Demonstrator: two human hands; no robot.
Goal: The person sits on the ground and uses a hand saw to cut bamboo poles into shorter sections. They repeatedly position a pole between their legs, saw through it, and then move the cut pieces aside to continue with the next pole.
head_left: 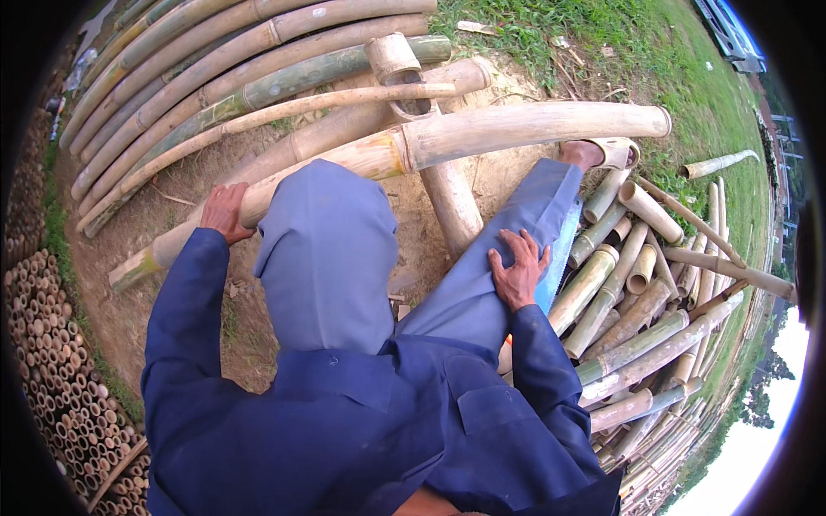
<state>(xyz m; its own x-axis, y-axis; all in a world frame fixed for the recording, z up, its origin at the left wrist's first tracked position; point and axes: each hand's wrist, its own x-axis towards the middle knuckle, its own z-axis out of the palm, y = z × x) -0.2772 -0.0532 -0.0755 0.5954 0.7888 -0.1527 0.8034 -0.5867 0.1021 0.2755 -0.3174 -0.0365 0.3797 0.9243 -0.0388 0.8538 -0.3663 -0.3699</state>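
A long, pale bamboo pole (533,133) slants from the lower left to the upper right, over other bamboo pieces. My left hand (225,212) is wrapped over its left part, and my bent left knee presses against it. My right hand (519,268) lies with spread fingers on my grey right trouser leg, holding nothing. Beside that leg, close to the right fingers, is a light blue saw blade (561,249) with a toothed edge. A bit of orange (508,341) shows by my right forearm; whether it is the saw's handle I cannot tell.
Several long bamboo poles (249,56) lie side by side at upper left. A short upright bamboo piece (393,58) and a slanting support piece (452,206) stand by the pole. Cut pieces (619,292) are heaped at right, and a stack of bamboo ends (64,370) fills the left.
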